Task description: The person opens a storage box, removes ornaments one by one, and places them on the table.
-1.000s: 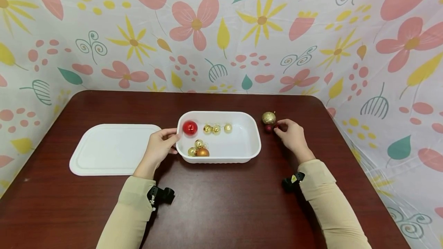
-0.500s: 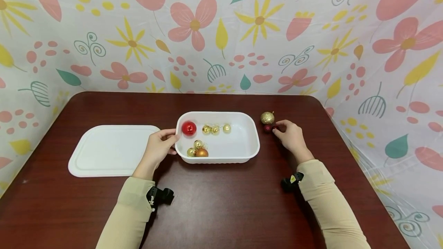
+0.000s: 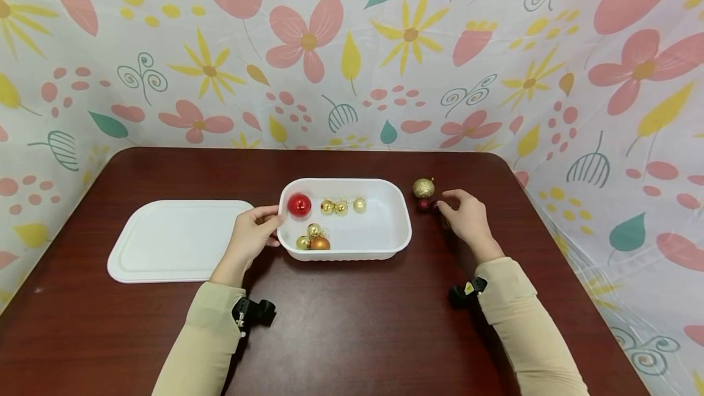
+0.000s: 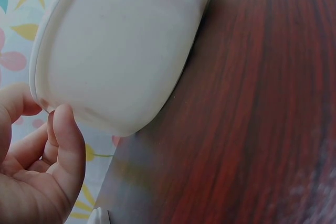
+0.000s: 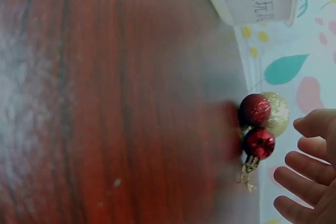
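My left hand [image 3: 250, 234] pinches the left rim of a white plastic box [image 3: 385, 234] between thumb and fingers. In the left wrist view the thumb lies against the box's end wall [image 4: 115, 66]. Inside the box are a large red bauble [image 3: 299, 205], several small gold baubles [image 3: 341, 207] and an orange-gold one [image 3: 320, 243]. To the box's right, my right hand [image 3: 466, 219] is beside a glittery gold bauble [image 3: 423, 188] and two small dark red baubles. The right wrist view shows its fingers spread, apart from the glittery red bauble [image 5: 255, 109] and the shiny red bauble [image 5: 259, 143].
A white lid [image 3: 170, 243] lies flat on the dark wooden table [image 3: 352, 329], left of the box. Behind the table hangs a flower-patterned cloth [image 3: 352, 78]. Both wrists carry black cameras; the left wrist camera [image 3: 254, 311] is just above the table.
My right hand has let go of the shiny red bauble and drawn slightly away to the right. The left hand keeps its hold on the box, and the head view has shifted slightly.
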Demonstrator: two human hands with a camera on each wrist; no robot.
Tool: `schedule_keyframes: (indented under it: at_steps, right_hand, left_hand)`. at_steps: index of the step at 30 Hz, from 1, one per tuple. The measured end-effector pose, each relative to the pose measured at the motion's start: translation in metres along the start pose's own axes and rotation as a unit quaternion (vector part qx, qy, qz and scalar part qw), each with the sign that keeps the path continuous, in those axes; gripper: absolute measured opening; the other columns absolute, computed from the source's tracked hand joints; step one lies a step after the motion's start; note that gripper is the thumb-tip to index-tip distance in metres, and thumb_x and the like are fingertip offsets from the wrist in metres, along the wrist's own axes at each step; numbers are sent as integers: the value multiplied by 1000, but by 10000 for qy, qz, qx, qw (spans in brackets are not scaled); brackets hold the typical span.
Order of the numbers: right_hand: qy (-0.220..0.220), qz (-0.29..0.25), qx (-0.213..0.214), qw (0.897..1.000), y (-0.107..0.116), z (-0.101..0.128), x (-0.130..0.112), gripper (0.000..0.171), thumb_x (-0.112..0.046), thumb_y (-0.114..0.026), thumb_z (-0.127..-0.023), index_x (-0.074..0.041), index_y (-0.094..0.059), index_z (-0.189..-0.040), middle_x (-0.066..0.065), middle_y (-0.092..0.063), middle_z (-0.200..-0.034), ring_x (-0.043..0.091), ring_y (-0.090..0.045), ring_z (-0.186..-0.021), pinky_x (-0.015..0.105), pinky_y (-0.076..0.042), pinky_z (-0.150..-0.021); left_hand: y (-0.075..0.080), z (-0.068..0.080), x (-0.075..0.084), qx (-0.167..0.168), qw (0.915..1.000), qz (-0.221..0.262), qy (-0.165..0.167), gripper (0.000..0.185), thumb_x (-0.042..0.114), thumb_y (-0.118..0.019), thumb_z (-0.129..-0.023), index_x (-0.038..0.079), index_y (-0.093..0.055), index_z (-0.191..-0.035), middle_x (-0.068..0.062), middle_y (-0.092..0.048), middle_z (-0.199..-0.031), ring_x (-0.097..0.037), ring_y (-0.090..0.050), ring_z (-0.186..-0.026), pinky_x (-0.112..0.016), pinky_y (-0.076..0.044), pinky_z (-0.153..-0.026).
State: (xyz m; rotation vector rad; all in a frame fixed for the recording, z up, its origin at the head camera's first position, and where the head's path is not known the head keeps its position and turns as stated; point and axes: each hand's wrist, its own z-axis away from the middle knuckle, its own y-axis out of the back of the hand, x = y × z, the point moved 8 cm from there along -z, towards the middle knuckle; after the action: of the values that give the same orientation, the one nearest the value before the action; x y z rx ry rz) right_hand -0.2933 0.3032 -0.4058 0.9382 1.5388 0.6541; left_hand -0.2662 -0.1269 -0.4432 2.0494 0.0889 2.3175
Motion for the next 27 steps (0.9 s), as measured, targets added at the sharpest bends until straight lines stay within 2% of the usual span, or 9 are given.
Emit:
schedule_keyframes:
  at_steps: [5,10,12,18,27]
  right_hand:
    - [149,-146,112,9997,3,3,-9,38,-28,-58,-93,-3,-60,-121,21,-65,-109,14,-55,-55,29,-45,-59]
    - [365,-278,343,9984,6,7,-21,36,-25,-61,-91,-2,-62,-118,19,-68,-105,22,-62,-70,32,-49,-63]
    - [449,-323,405,9976,7,8,-26,35,-24,-62,-90,-2,-63,-117,19,-68,-108,28,-62,-80,37,-50,-68]
    - [680,-623,427,9948,9,10,-45,36,-22,-64,-90,1,-62,-117,21,-66,-110,35,-63,-100,49,-54,-83]
    - [1020,-889,458,9897,8,16,-70,35,-20,-67,-88,1,-62,-116,19,-65,-107,35,-65,-98,50,-55,-83]
  left_hand:
    - [1,1,0,5,10000,-5,34,37,9,-62,-89,-8,-57,-122,3,-57,-79,-5,-56,-56,-19,-55,-49]
    - [0,1,0,8,10000,6,53,37,8,-62,-89,-7,-57,-122,3,-58,-79,-5,-56,-58,-19,-55,-49]
    - [0,0,0,16,10000,-4,54,36,8,-62,-89,-7,-58,-122,3,-58,-79,-5,-56,-57,-19,-54,-48]
    - [-1,0,0,8,10000,-14,10,36,7,-61,-89,-8,-57,-122,3,-58,-79,-6,-56,-58,-20,-55,-49]
    - [-1,1,1,8,10000,-20,18,37,8,-62,-89,-8,-57,-122,2,-57,-79,-6,-56,-56,-19,-54,-49]
